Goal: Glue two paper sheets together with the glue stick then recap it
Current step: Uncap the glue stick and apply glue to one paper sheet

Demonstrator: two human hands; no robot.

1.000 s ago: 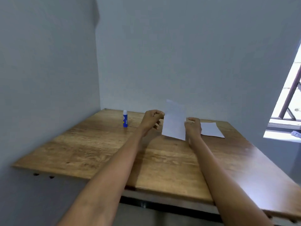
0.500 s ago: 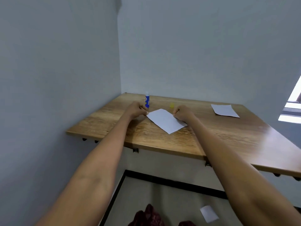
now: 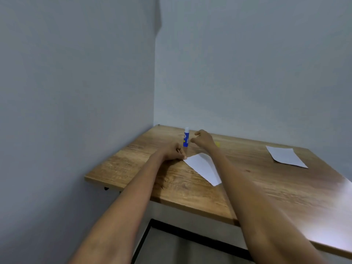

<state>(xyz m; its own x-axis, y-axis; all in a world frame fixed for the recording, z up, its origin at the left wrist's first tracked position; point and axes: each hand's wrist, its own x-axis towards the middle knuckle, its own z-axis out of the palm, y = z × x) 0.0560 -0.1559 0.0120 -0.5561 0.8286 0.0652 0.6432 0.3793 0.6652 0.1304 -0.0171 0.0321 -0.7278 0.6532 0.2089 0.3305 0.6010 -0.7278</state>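
A white paper sheet lies flat on the wooden table. My left hand rests at its far left corner, fingertips pinched on that corner. A blue glue stick with a white top stands upright just behind the sheet. My right hand hovers immediately right of the stick, fingers apart and curled toward it, holding nothing. A small yellow object, possibly the cap, peeks out behind my right wrist. A second white sheet lies at the far right of the table.
The table sits in a corner, with grey walls close on the left and behind. Its front edge drops to a grey floor with a dark border strip.
The sheet went from held up in both hands to lying flat on the table. My right hand has let go of it and moved up beside the glue stick. The camera shifted.
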